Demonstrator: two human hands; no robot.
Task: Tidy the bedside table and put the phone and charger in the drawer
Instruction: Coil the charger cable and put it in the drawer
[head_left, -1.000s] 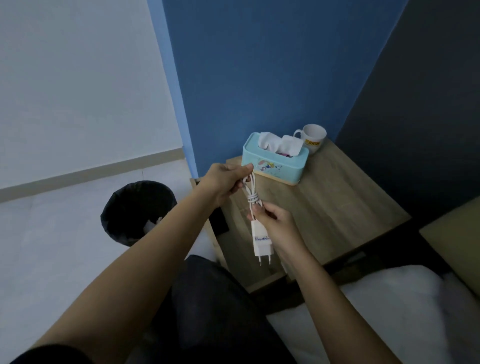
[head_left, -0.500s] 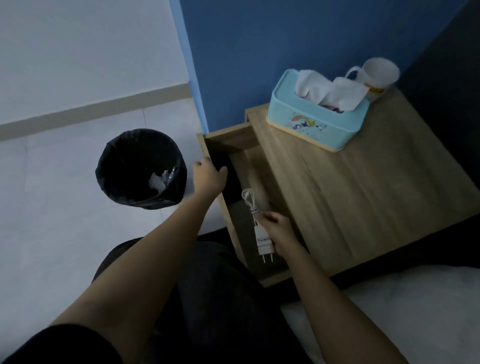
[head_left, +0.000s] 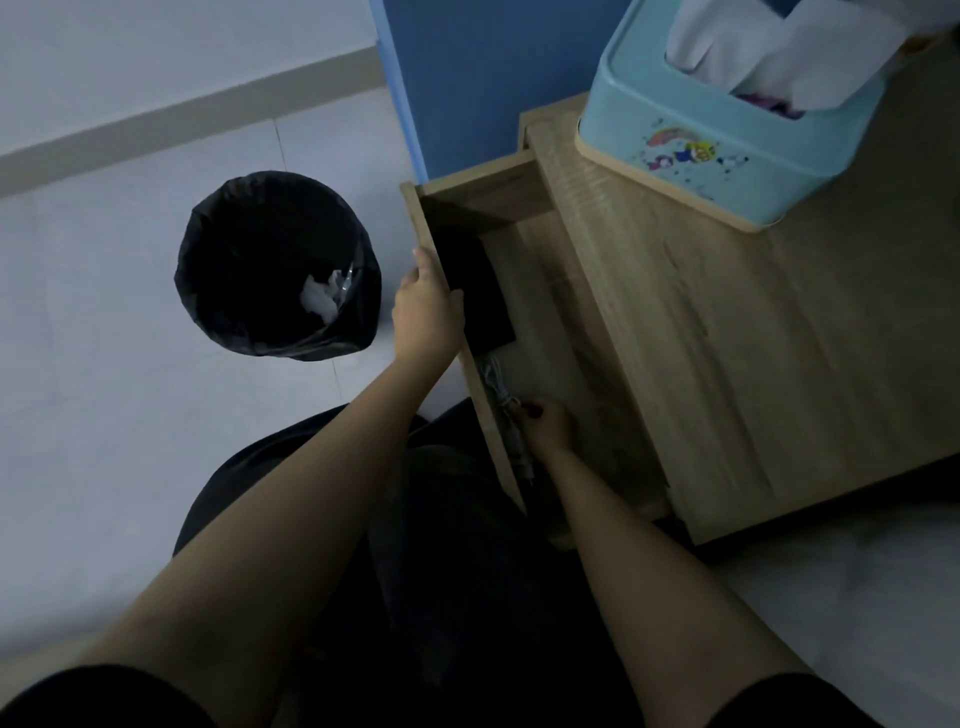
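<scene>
**Charger in the open drawer: hand and object status**

Left hand (head_left: 427, 306): fingers curled over the front panel of the drawer (head_left: 550, 312), thumb inside, gripping the panel's top edge. The drawer stands pulled out from the bedside table (head_left: 753, 353).

Right hand (head_left: 545, 427): inside the drawer near its front, fingers pinched on the charger (head_left: 511, 426). The coiled cable lies along the inner face of the front panel; the plug body points toward the person. Dim light makes the plug hard to resolve, and whether it rests on the drawer floor cannot be determined.

Phone (head_left: 475, 291): dark slab lying flat in the drawer, just beyond the charger, partly covered by the left hand.

Tissue box (head_left: 691, 150): on the table top, cut off at the upper frame edge.

Bin (head_left: 275, 265): on the floor left of the drawer, black liner, crumpled white waste inside.
</scene>
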